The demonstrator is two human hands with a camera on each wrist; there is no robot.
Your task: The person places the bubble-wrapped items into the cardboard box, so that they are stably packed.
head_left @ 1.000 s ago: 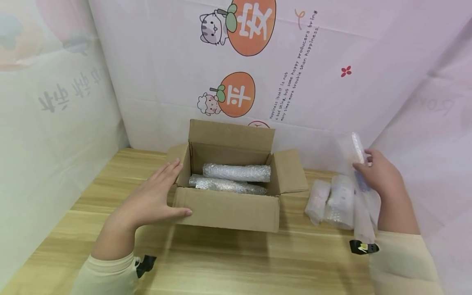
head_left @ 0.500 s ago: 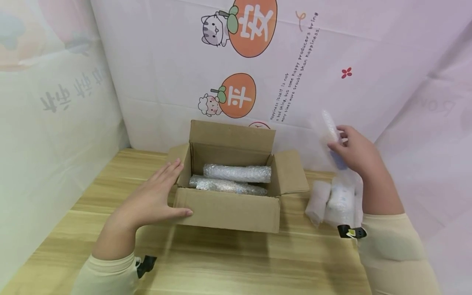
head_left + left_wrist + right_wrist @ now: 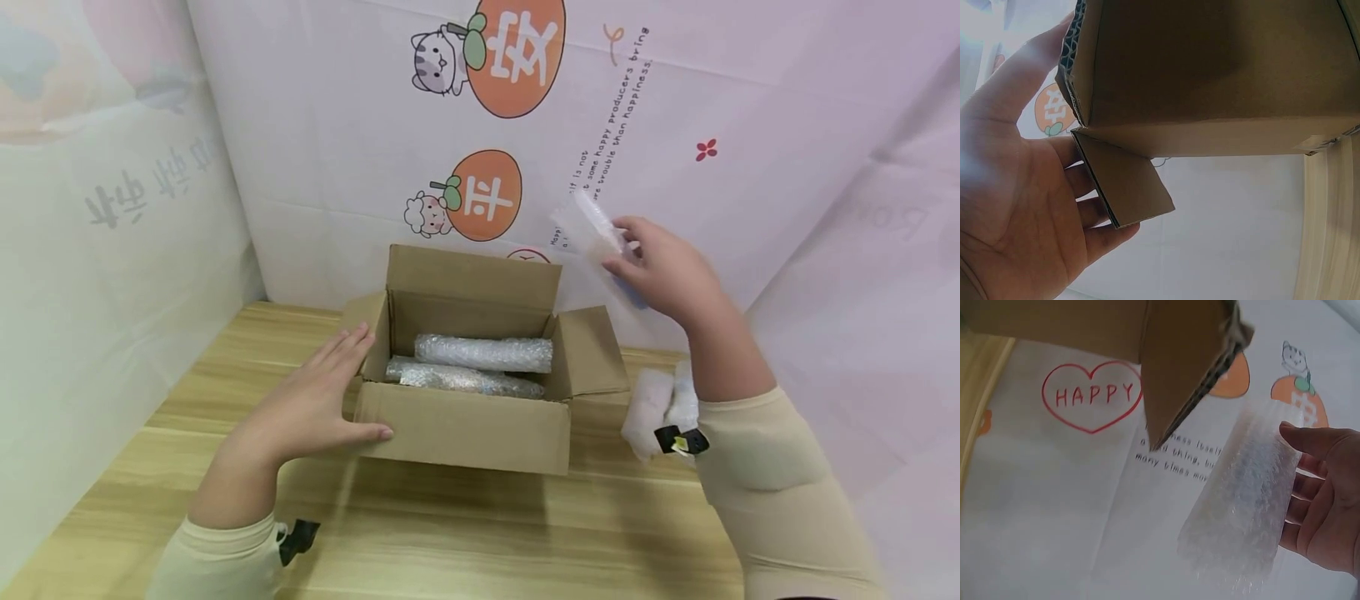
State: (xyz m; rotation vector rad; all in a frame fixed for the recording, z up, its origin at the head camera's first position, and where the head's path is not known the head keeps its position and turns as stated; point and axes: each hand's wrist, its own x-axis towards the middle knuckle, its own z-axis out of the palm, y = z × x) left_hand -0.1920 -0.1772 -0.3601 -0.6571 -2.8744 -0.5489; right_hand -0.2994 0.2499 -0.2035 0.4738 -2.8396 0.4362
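An open cardboard box (image 3: 465,429) stands on the table, its flaps folded outward. Two bubble-wrapped rolls (image 3: 483,353) lie side by side inside it. My left hand (image 3: 307,404) rests on the box's left side with straight fingers; in the left wrist view the fingers lie behind the small side flap (image 3: 1125,181) and the thumb reaches along the front flap. Up in the air, right of the box, my right hand (image 3: 660,271) holds a bubble-wrapped packet (image 3: 1244,494) between thumb and fingers. Something bluish shows through its wrap.
More bubble-wrapped packets (image 3: 647,412) lie on the table right of the box, partly hidden by my right forearm. A white printed cloth (image 3: 315,150) hangs behind and at both sides. The wooden table (image 3: 450,542) extends in front of the box.
My right hand has lifted the bubble-wrapped packet off the right side and carried it left and up toward the box. My left hand has stayed on the box.
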